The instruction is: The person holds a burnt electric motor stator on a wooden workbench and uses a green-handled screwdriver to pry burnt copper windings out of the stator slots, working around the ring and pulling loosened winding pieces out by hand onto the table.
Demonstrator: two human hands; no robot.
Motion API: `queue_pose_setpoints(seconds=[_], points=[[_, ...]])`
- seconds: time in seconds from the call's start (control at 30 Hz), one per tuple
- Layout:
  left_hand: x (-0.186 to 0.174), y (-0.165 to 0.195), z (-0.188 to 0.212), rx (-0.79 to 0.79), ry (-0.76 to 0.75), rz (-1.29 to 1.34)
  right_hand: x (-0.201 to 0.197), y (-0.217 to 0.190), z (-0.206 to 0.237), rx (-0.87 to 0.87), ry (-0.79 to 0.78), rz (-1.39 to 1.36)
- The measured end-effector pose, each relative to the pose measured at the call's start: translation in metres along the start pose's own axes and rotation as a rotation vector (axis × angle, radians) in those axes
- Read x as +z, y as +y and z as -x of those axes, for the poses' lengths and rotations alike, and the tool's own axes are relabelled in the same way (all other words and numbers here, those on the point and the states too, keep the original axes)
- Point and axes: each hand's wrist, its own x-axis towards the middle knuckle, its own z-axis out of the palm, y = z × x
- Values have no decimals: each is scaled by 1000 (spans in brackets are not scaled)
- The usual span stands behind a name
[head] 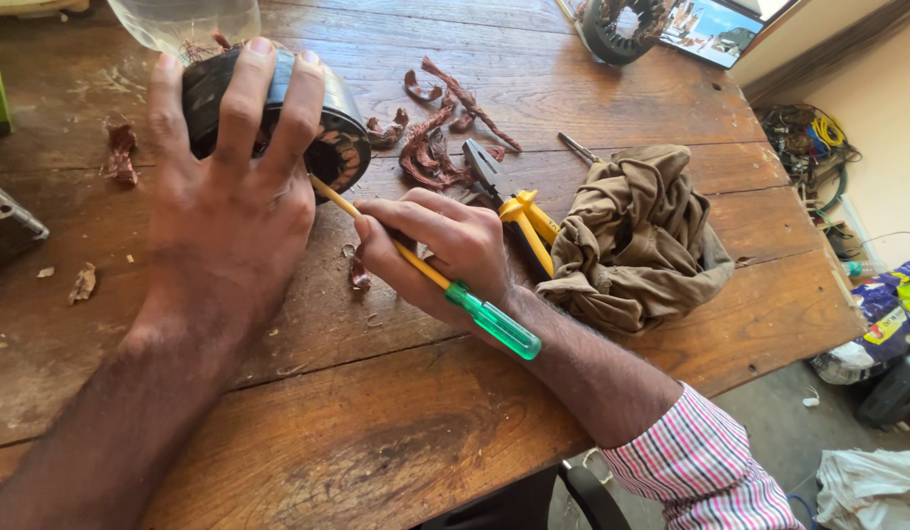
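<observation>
Left hand (229,211) clamps stator (322,132) on worktop (396,432); right hand (445,245) works screwdriver (430,280) into it.

Head view: stator is a black ring lying on its side at the worktop's far left, open face towards the right hand, copper windings visible inside. Left grip clenched over its top, fingers (244,93) spread across the casing. Right grip closed around the screwdriver: yellow shaft, green see-through handle end sticking out behind the hand, tip at the stator's lower rim, contact point too small to confirm. Loose copper wire (435,137) strands lie just behind the right hand, pliers (509,201) with yellow handles beside them, touching a crumpled brown cloth (637,240). Clear plastic bottle (185,20) just behind the stator. Second stator (622,29) at the far edge.
</observation>
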Motion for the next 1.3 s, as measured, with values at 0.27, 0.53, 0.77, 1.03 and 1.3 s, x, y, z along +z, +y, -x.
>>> queue_pose_setpoints(seconds=[0.27, 0.53, 0.77, 1.03, 1.3], points=[[-4, -16, 4, 58, -63, 12, 2, -1, -1, -6, -42, -5], [-9, -29, 13, 11, -84, 133, 9, 0, 1, 22, -119, 54], [10, -28, 22, -32, 16, 296, 15, 1, 2, 10, -125, 71], [29, -23, 26, -76, 145, 305, 18, -4, 3, 18, -130, 72], [49, -19, 13, -35, 298, 234, 23, -1, -4, 9, -131, 37]])
